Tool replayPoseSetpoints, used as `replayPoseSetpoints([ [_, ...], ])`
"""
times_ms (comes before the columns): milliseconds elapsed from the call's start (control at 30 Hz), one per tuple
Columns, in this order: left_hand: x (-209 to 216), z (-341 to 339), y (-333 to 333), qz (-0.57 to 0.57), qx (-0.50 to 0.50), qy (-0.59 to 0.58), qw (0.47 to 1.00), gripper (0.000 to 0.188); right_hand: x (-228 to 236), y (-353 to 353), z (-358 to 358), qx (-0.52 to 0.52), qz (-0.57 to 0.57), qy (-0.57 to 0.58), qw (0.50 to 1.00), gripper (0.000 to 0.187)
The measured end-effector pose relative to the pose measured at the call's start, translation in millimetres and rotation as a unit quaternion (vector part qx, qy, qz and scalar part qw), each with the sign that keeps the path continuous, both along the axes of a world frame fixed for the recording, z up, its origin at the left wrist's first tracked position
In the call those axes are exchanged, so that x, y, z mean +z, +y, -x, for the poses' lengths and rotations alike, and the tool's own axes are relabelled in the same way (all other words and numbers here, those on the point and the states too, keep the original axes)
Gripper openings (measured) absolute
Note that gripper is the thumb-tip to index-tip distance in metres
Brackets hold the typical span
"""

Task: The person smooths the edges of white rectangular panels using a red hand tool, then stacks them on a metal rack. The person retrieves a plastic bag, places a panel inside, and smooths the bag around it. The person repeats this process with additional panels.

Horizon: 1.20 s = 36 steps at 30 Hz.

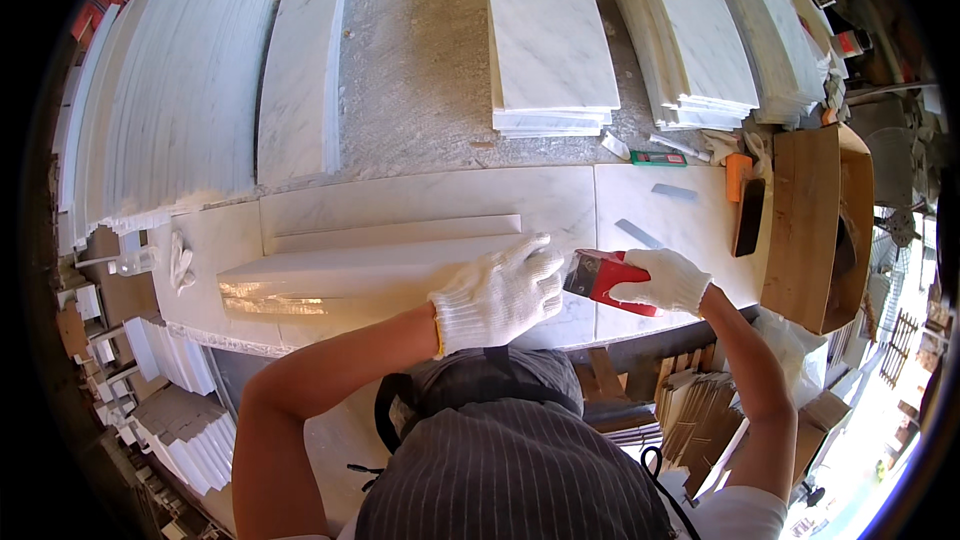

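A long white wrapped package (390, 262) lies lengthwise on the light marble slab bench. Shiny clear-brown tape (262, 298) covers its left end. My left hand (500, 295), in a white knitted glove, curls over the package's right end, with its fingertips bent toward the right. To the right of it, my gloved right hand (665, 282) grips a red tape dispenser (608, 282) whose dark metal front points at my left hand. A small gap separates the dispenser from the left fingers. The palm side of my left hand is hidden.
Stacked marble slabs (550, 30) stand across the back, with more rows (170, 90) at left. A spare glove (181, 262) lies at the left edge. A green-and-red tool (658, 158), metal blades (638, 233), a black-and-orange block (748, 215) and a cardboard box (815, 225) are at right.
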<state>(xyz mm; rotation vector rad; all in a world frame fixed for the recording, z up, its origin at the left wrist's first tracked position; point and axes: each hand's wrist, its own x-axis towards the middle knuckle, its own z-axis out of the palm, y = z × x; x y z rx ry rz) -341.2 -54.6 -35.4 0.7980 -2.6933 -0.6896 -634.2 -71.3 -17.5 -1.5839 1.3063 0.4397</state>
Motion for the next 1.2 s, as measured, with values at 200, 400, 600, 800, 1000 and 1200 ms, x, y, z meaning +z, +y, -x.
replayPoseSetpoints([
  [200,15.1,2.6,-9.2,0.020,-0.044,-0.032,0.998,0.012,6.8,8.6,-8.3,-0.020,0.015,0.001,1.000,0.053],
  [400,22.0,9.3,-14.2,0.074,-0.085,-0.009,0.994,0.014,-1.0,15.5,-16.0,-0.024,0.042,-0.015,0.999,0.055],
  [600,21.3,14.1,-14.9,0.091,-0.111,-0.017,0.990,0.013,29.5,13.9,-66.5,0.070,0.149,0.051,0.985,0.044],
  [800,33.4,24.7,-11.2,0.117,-0.101,-0.082,0.985,0.012,36.6,35.3,-115.2,0.201,0.240,0.178,0.933,0.035],
  [1000,33.3,28.2,-7.2,0.117,-0.079,-0.155,0.978,0.014,50.7,38.4,-125.4,0.196,0.230,0.209,0.930,0.034],
  [1200,30.4,20.1,-7.7,0.134,-0.123,-0.116,0.977,0.018,5.6,50.6,-107.7,0.149,0.227,0.269,0.924,0.027],
])
